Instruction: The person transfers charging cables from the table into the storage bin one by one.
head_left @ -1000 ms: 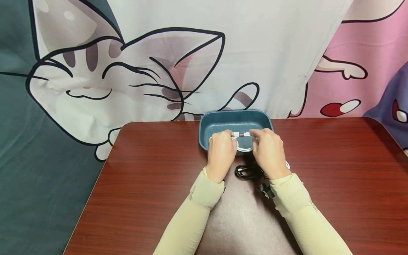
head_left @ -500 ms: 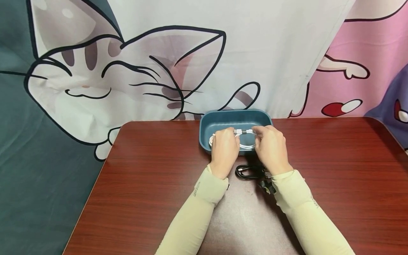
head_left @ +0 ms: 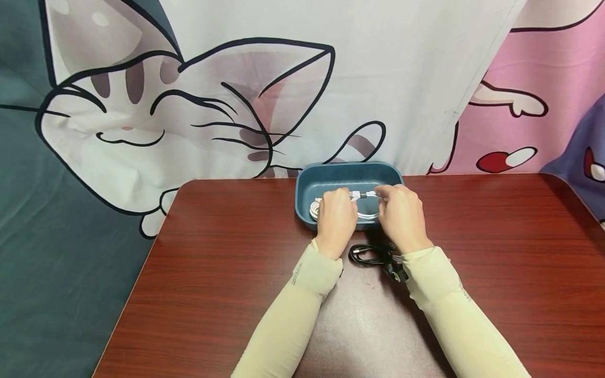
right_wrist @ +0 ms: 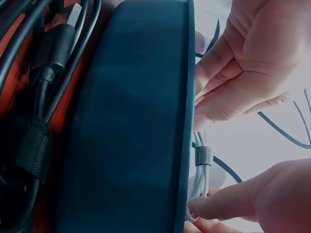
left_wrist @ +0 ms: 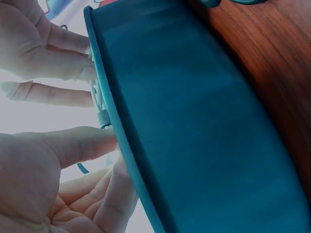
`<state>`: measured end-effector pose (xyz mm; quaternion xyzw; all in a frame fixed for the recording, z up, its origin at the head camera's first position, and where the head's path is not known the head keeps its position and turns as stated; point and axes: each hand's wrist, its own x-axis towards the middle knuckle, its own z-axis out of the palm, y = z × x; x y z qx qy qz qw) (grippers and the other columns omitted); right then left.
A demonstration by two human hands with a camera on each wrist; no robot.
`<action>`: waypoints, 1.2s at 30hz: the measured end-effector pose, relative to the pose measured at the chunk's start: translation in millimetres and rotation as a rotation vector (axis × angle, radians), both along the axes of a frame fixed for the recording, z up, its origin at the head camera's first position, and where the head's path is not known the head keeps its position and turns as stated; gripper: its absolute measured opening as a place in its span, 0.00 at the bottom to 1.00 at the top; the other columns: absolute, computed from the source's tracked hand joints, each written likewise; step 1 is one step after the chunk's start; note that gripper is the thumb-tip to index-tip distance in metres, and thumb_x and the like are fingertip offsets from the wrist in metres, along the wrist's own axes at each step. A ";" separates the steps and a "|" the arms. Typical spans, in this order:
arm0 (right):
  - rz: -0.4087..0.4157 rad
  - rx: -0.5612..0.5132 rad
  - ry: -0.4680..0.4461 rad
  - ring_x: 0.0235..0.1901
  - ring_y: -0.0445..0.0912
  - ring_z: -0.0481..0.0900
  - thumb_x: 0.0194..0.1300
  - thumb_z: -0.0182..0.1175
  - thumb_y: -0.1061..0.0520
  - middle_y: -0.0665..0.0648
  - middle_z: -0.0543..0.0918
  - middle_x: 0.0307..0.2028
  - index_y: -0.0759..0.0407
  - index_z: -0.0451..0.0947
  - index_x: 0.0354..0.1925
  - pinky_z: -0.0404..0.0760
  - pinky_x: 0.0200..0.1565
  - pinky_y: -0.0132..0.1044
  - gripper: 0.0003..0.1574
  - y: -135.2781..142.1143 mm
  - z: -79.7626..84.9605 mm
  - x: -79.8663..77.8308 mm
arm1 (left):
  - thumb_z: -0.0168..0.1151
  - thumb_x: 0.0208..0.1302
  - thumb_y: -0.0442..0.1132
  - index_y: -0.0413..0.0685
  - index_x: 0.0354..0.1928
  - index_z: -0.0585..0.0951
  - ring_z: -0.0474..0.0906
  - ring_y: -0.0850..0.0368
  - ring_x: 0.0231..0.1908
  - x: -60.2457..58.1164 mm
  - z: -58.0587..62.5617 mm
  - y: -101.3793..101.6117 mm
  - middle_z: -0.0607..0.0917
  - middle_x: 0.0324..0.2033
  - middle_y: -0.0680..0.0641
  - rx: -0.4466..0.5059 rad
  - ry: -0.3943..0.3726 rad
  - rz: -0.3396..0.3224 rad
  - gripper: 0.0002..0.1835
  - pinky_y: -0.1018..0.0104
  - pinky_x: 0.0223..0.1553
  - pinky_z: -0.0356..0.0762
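A coiled white cable point(head_left: 367, 216) spans my two hands at the near side of a blue box point(head_left: 350, 187). A small grey tie point(right_wrist: 203, 156) is wrapped round its strands. My left hand point(head_left: 337, 218) pinches the coil's left end and my right hand point(head_left: 403, 218) its right end. In the right wrist view the right thumb point(right_wrist: 223, 200) presses against the strands. Another white cable loop point(head_left: 314, 209) shows left of my left hand, inside the box; the hand covers part of it. The box wall hides some fingertips in both wrist views.
A bundled black cable point(head_left: 371, 255) lies on the brown wooden table point(head_left: 212, 262), just in front of the box and left of my right wrist. Behind the table's far edge hangs a cat-patterned curtain point(head_left: 402, 79).
Both hands have shifted slightly right and away with the white cable between them. More of the white loop at the box's left now shows. Box and black cable stay put.
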<state>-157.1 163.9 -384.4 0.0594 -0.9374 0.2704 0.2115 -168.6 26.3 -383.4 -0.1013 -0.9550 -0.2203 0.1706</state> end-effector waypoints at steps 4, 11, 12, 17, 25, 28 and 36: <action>0.000 0.008 -0.015 0.39 0.66 0.82 0.58 0.56 0.72 0.69 0.85 0.36 0.67 0.86 0.44 0.78 0.40 0.63 0.17 0.9 -1.7 -1.4 | 0.70 0.61 0.36 0.42 0.26 0.85 0.86 0.46 0.29 -3.2 -0.8 0.8 0.87 0.24 0.45 0.000 -0.024 0.000 0.07 0.55 0.31 0.82; -0.009 0.016 -0.078 0.40 0.68 0.83 0.54 0.52 0.73 0.71 0.85 0.37 0.68 0.85 0.45 0.78 0.41 0.63 0.22 1.2 -2.1 -2.8 | 0.69 0.59 0.33 0.44 0.23 0.84 0.86 0.46 0.27 -7.1 -3.3 2.0 0.86 0.22 0.45 -0.008 -0.032 -0.009 0.08 0.56 0.29 0.81; -0.010 0.019 -0.086 0.40 0.68 0.83 0.54 0.53 0.73 0.71 0.85 0.37 0.68 0.85 0.45 0.78 0.41 0.63 0.22 1.4 -2.2 -3.5 | 0.68 0.59 0.34 0.44 0.23 0.84 0.86 0.47 0.27 -7.6 -3.4 2.3 0.86 0.22 0.45 -0.013 -0.032 -0.010 0.08 0.56 0.29 0.82; -0.008 0.041 -0.110 0.39 0.69 0.83 0.54 0.52 0.73 0.71 0.85 0.38 0.67 0.85 0.45 0.78 0.40 0.63 0.23 2.9 -3.3 -6.9 | 0.67 0.60 0.33 0.44 0.23 0.84 0.86 0.47 0.27 -10.3 -3.6 4.6 0.87 0.23 0.46 -0.020 -0.051 -0.010 0.08 0.57 0.28 0.82; 0.006 0.066 -0.135 0.37 0.68 0.83 0.54 0.50 0.73 0.70 0.86 0.38 0.68 0.85 0.46 0.79 0.37 0.62 0.24 5.5 -6.3 -11.0 | 0.65 0.61 0.32 0.43 0.27 0.86 0.87 0.47 0.28 -13.3 -1.5 8.9 0.88 0.26 0.44 -0.056 -0.111 -0.004 0.06 0.57 0.29 0.82; 0.010 0.079 -0.156 0.37 0.68 0.83 0.54 0.50 0.73 0.70 0.86 0.38 0.67 0.85 0.46 0.79 0.36 0.62 0.24 6.1 -6.3 -12.5 | 0.65 0.61 0.32 0.43 0.27 0.86 0.87 0.46 0.29 -14.3 -1.3 10.5 0.88 0.26 0.44 -0.064 -0.123 -0.001 0.06 0.56 0.29 0.83; 0.014 0.101 -0.224 0.35 0.69 0.83 0.55 0.48 0.73 0.70 0.86 0.38 0.64 0.86 0.46 0.79 0.35 0.62 0.26 8.1 -2.8 -16.2 | 0.63 0.63 0.32 0.43 0.28 0.86 0.87 0.46 0.31 -17.5 -2.7 13.6 0.88 0.28 0.43 -0.057 -0.163 -0.006 0.07 0.56 0.31 0.83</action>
